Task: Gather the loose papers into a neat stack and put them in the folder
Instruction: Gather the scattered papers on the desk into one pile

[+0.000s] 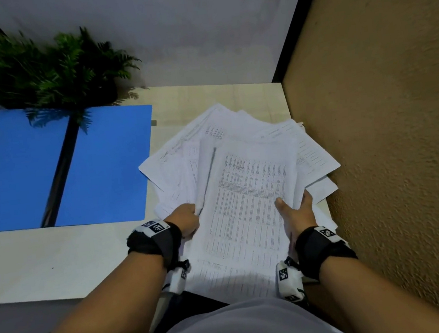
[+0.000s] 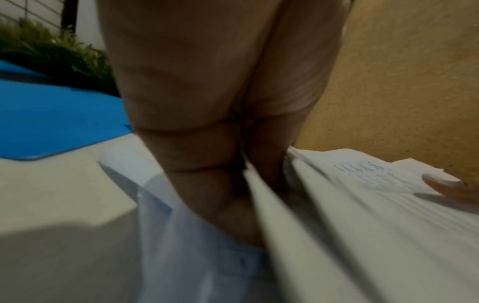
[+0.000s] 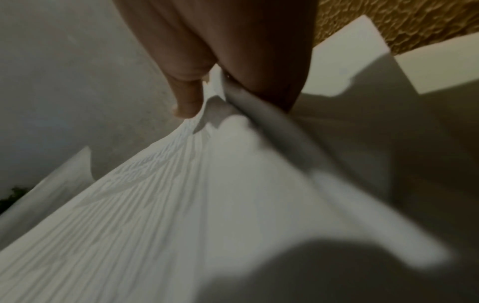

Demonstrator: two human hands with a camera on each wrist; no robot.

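right now the gathering step is in hand: the left hand (image 1: 184, 219) and right hand (image 1: 297, 212) each pinch a side edge of the fanned pile of white printed paper sheets (image 1: 244, 180), thumbs on top, fingers beneath. the pile lies on the pale desk (image 1: 32, 264), just right of the open blue card folder (image 1: 103, 166). its long axis runs away from the person, far corners splayed. next, probably, squaring the edges, then shifting left onto the folder.
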